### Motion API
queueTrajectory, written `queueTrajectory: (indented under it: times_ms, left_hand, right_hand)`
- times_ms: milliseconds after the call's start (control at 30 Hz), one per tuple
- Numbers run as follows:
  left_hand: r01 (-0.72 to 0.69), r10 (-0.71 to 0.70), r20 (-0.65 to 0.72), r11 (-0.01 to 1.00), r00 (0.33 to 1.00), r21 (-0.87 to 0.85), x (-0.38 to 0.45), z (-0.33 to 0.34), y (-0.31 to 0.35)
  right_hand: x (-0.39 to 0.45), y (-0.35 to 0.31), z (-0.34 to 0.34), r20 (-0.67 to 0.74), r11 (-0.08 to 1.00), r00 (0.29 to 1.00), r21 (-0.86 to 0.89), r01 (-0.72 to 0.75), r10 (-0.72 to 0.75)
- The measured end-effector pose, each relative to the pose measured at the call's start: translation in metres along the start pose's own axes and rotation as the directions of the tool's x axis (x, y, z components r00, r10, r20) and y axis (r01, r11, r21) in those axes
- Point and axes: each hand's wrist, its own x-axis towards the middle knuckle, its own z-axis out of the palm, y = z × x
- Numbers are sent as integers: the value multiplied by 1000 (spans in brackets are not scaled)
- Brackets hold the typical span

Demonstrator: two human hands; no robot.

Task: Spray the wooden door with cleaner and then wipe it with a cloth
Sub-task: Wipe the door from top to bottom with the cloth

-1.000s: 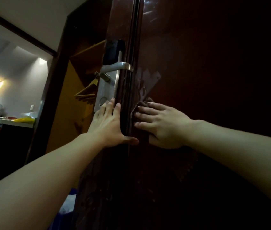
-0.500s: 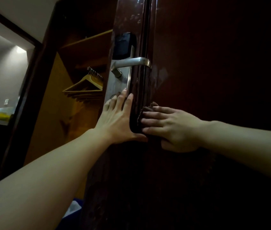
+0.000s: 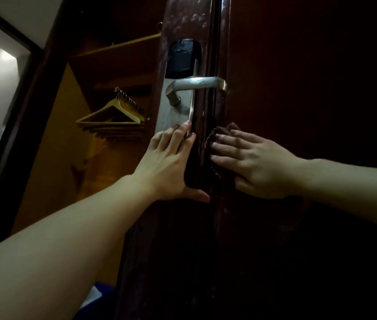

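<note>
The door (image 3: pixel 298 88) stands ajar before us, its edge toward us. Just below the handle (image 3: pixel 197 83), our right hand (image 3: pixel 254 163) presses a dark cloth (image 3: pixel 223 131) flat against the door with straight fingers. Left of the handle, our left hand (image 3: pixel 169 165) braces the door's edge, fingers straight, thumb wrapped round. Hangers (image 3: pixel 113 112) hang further left.

The dark reddish-brown wooden door (image 3: pixel 298 88) looks glossy, streaked near its edge. My brown cloth (image 3: pixel 223 132) looks soft and nubby. The silver metal lever handle (image 3: pixel 200 83) is brushed and spotted; pale wooden hangers (image 3: pixel 111 114) look smooth.
</note>
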Motion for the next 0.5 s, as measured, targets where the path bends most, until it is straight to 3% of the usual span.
queueTrajectory:
  times_ms: [67, 133, 233, 300, 400, 500]
  left_hand:
    - [-1, 1, -8, 1000, 1000, 9, 0, 1, 0]
    - [-1, 1, -5, 1000, 1000, 2, -1, 2, -1]
    - [5, -5, -11, 1000, 1000, 11, -3, 3, -3]
    - [2, -1, -11, 1000, 1000, 15, -3, 4, -3]
    - [-11, 11, -36, 1000, 999, 21, -3, 4, -5]
    - [-24, 24, -40, 1000, 999, 6, -3, 5, -8]
  right_hand:
    - [0, 8, -5, 28, 999, 1000, -31, -11, 12]
    - [16, 20, -12, 23, 989, 989, -35, -145, 146]
    - [53, 40, -16, 15, 913, 913, 13, -408, 408]
    - [70, 39, -17, 27, 880, 880, 35, -474, 473]
    - [65, 14, -11, 7, 898, 899, 45, -437, 437]
    - [22, -18, 1, -82, 979, 976, 49, -196, 199]
